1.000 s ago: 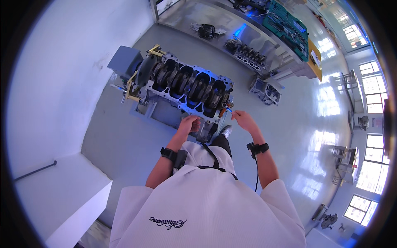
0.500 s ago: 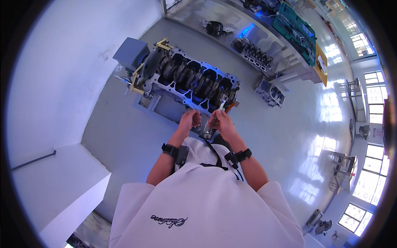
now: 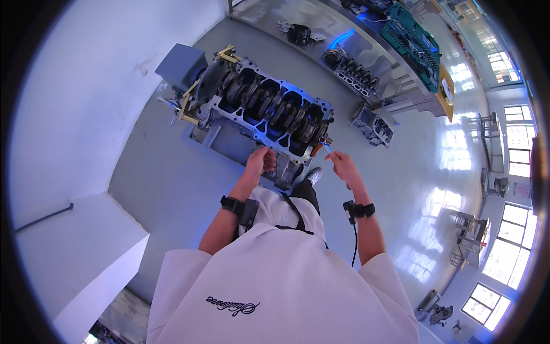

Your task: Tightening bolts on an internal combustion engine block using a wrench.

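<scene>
In front of me an engine block (image 3: pixel 264 136) is mounted on a stand, its crankshaft (image 3: pixel 255 102) exposed along the middle. My right hand (image 3: pixel 345 168) is closed around a shiny wrench (image 3: pixel 327 147). The ring end of the wrench is by the block's right end, close to an orange part (image 3: pixel 316 150); whether it touches anything is unclear. My left hand (image 3: pixel 261 161) is by the block's near edge with its fingers curled. What it grips, if anything, is too small to make out.
A grey box (image 3: pixel 182 64) is at the stand's left end, near the white wall. Back right, a metal bench (image 3: pixel 395 63) carries a green tool case (image 3: pixel 409 46), with a cylinder head (image 3: pixel 352 71) on its lower shelf. A metal housing (image 3: pixel 372 126) sits on the floor.
My right hand has moved right, away from my left hand, and the wrench has swung to the block's right end. My left hand has stayed nearly in place.
</scene>
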Motion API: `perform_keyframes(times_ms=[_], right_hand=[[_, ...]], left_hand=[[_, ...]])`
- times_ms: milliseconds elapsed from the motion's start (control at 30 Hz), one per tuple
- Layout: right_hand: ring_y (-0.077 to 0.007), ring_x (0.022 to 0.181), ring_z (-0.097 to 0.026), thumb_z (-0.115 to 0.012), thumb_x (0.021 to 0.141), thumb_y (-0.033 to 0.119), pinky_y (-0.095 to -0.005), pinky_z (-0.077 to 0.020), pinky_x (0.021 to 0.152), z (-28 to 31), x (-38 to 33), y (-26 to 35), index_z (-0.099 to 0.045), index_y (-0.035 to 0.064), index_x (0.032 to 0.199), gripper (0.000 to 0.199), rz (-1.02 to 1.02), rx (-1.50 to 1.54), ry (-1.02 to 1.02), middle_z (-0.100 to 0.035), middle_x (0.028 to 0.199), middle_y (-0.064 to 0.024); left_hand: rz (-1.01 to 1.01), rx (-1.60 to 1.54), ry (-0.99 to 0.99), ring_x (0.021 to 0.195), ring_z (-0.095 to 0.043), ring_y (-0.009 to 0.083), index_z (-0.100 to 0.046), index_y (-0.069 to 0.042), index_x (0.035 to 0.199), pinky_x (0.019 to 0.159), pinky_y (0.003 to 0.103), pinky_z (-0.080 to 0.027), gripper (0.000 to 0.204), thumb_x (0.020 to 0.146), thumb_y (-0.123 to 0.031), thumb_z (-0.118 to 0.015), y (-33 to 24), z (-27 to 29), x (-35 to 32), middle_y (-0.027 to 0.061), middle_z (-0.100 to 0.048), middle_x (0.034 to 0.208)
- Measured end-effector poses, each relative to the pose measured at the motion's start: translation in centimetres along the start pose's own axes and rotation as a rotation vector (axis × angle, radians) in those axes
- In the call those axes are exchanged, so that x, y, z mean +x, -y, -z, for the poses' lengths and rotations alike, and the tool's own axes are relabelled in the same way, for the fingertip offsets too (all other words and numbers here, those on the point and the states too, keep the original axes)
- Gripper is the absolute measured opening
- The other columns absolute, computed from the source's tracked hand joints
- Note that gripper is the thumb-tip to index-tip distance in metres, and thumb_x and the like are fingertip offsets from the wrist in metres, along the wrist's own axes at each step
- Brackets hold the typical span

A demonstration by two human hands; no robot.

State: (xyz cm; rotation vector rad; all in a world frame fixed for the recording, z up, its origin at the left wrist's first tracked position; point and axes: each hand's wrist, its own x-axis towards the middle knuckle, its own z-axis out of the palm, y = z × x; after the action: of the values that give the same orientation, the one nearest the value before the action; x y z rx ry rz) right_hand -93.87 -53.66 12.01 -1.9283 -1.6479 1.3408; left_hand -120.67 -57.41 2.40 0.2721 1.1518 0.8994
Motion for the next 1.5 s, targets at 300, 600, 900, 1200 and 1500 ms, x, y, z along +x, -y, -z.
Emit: perform_keyframes(times_ms=[300, 600, 900, 1200, 1500], right_hand=[[-0.0076, 0.036, -0.029, -0.040, 0.092, 0.034, -0.0249, -0.0243, 0.037, 1.2, 1.0, 1.2, -0.059, 0.0044, 0.084, 0.036, -0.159, -0.010, 0.216, -0.034, 0.044, 0.0027], [-0.0155, 0.048, -0.052, -0.038, 0.093, 0.035, -0.0317, -0.0440, 0.047, -3.5, -0.2, 0.0, -0.052, 0.0043, 0.083, 0.036, -0.319, 0.407, 0.284, -0.052, 0.056, -0.0051], [-0.0106, 0.060, -0.052, -0.038, 0.095, 0.033, -0.0244, -0.0454, 0.057, -6.5, -1.1, 3.0, -0.053, 0.0049, 0.099, 0.032, -0.040, 0.688, 0.342, -0.053, 0.068, -0.0023], [-0.0034, 0.037, -0.029, -0.038, 0.095, 0.030, -0.0198, -0.0216, 0.034, -1.3, -1.3, 0.2, -0.056, 0.0071, 0.097, 0.030, -0.199, 0.180, 0.116, -0.037, 0.049, 0.0042], [-0.0044, 0.035, -0.027, -0.038, 0.094, 0.035, -0.0216, -0.0226, 0.033, 0.9, 0.7, 1.4, -0.057, 0.0072, 0.089, 0.034, -0.158, -0.077, 0.189, -0.034, 0.047, 0.0042]], left_hand=[[-0.047, 0.020, 0.004, 0.062, -0.057, 0.0122, -0.056, -0.008, 0.090, 0.057, 0.027, -0.048, 0.023, 0.090, -0.027, -0.044, -0.1, 0.4, -0.3, 0.0028, -0.059, 0.074], [-0.043, -0.026, -0.017, 0.060, -0.057, 0.0122, -0.056, -0.007, 0.088, 0.055, 0.026, -0.047, 0.022, 0.089, -0.026, -0.045, 0.0, 1.1, -0.5, 0.0029, -0.059, 0.073], [-0.078, -0.006, 0.019, 0.062, -0.056, 0.0131, -0.057, -0.007, 0.086, 0.058, 0.027, -0.046, 0.023, 0.088, -0.027, -0.045, -0.7, -1.8, 0.1, 0.0028, -0.058, 0.074], [-0.102, -0.036, 0.011, 0.062, -0.056, 0.0126, -0.057, -0.007, 0.087, 0.058, 0.026, -0.046, 0.022, 0.087, -0.026, -0.046, -0.8, -0.5, -0.4, 0.0027, -0.059, 0.074], [-0.130, -0.020, -0.002, 0.061, -0.057, 0.0119, -0.057, -0.008, 0.086, 0.057, 0.026, -0.047, 0.021, 0.087, -0.025, -0.045, -0.7, 0.5, -0.5, 0.0025, -0.060, 0.074]])
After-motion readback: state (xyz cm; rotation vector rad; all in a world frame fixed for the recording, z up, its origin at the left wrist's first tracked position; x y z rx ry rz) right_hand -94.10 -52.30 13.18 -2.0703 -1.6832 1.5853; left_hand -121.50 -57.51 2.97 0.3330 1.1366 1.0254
